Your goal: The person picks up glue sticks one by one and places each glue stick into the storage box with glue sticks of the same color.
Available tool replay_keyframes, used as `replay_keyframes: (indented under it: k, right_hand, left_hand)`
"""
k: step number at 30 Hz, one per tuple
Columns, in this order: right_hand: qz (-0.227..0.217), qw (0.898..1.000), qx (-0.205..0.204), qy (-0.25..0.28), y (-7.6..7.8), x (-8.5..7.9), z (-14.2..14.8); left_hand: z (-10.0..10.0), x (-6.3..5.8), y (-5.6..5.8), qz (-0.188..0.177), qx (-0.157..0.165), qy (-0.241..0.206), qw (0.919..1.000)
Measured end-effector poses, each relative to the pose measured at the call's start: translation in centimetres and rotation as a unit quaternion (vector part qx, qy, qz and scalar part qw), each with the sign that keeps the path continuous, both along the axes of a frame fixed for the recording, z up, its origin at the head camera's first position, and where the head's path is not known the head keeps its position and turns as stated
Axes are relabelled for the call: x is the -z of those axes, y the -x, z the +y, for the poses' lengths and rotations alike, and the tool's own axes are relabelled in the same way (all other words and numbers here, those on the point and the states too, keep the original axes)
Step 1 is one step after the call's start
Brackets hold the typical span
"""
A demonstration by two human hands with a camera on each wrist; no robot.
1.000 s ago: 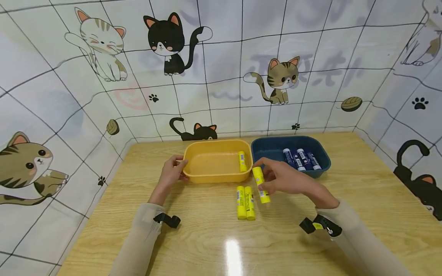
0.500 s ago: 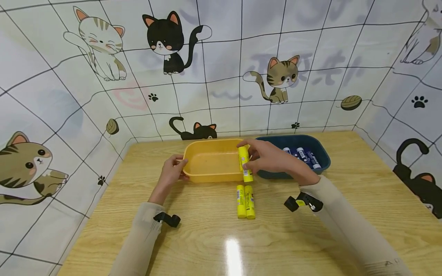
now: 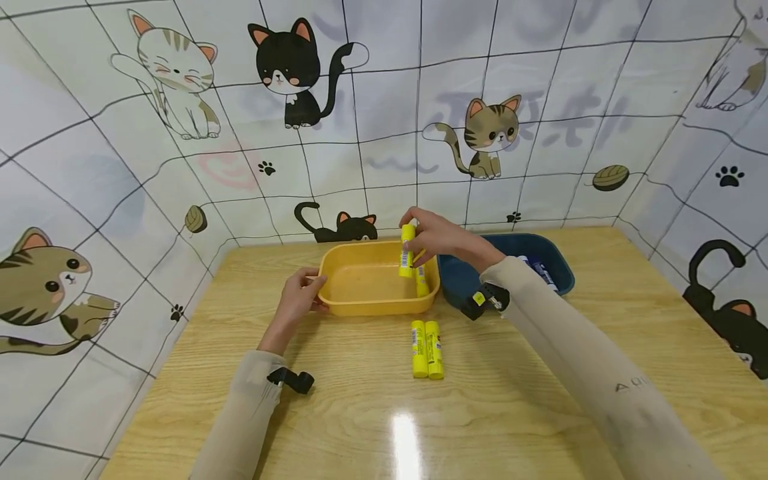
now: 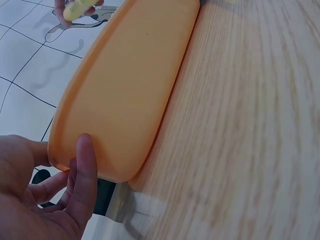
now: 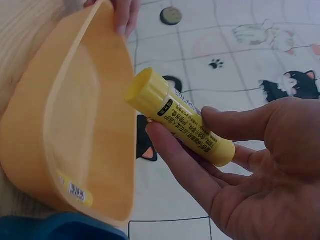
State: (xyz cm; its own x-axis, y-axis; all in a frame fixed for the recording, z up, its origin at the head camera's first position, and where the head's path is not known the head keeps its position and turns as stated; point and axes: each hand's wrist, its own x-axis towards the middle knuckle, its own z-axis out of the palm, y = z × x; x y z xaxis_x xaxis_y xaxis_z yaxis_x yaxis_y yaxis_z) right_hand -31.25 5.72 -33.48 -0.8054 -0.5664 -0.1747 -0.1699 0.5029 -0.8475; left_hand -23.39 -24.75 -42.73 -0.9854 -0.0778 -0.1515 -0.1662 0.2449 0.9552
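Observation:
In the head view my right hand (image 3: 441,237) pinches a yellow glue stick (image 3: 406,253) over the right part of the yellow bin (image 3: 372,309). The right wrist view shows this glue stick (image 5: 175,115) tilted, its body between thumb and fingers. Another yellow glue stick (image 3: 422,281) lies inside the bin along its right end. My left hand (image 3: 298,293) holds the bin's left end, thumb and fingers at its wall. Two more yellow glue sticks, a left one (image 3: 419,350) and a right one (image 3: 434,350), lie side by side on the table before the bin.
A dark blue bin (image 3: 564,270) stands against the yellow bin's right end, partly covered by my right forearm. Blue tubes (image 3: 543,272) with white ends lie in it. A wall covering with cartoon cats rises behind the wooden table (image 3: 348,400).
My right hand has carried the glue stick leftward and back, from beside the pair on the table to over the yellow bin. The left hand has stayed at the bin's left end.

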Motion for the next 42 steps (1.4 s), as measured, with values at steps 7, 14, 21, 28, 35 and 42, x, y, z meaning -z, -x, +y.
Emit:
replay_keyframes:
  k: [7,14,21,28,35,42]
  right_hand:
    - [-0.020,0.997,0.010,-0.073,2.4,1.3,-0.9]
    - [0.002,0.986,-0.018,-0.163,3.3,4.0,-1.4]
    - [0.028,0.980,-0.005,-0.198,3.5,5.7,-1.9]
    - [0.055,0.975,-0.003,-0.215,3.5,5.6,-2.5]
    - [0.094,0.966,-0.002,-0.242,3.4,5.4,-2.6]
    - [0.127,0.957,-0.025,-0.259,3.6,5.7,-2.7]
  left_hand:
    - [-0.7,2.4,1.5,0.017,-0.007,-0.007,0.9998]
    - [-0.7,2.9,1.7,0.029,-0.012,0.000,0.9995]
    - [-0.7,3.1,1.7,0.028,-0.008,-0.001,0.9996]
    - [-0.7,2.7,1.4,0.028,-0.006,-0.007,0.9996]
    - [-0.9,3.0,1.7,0.033,-0.009,-0.006,0.9994]
    - [-0.9,3.2,1.7,0.036,-0.012,-0.003,0.9993]
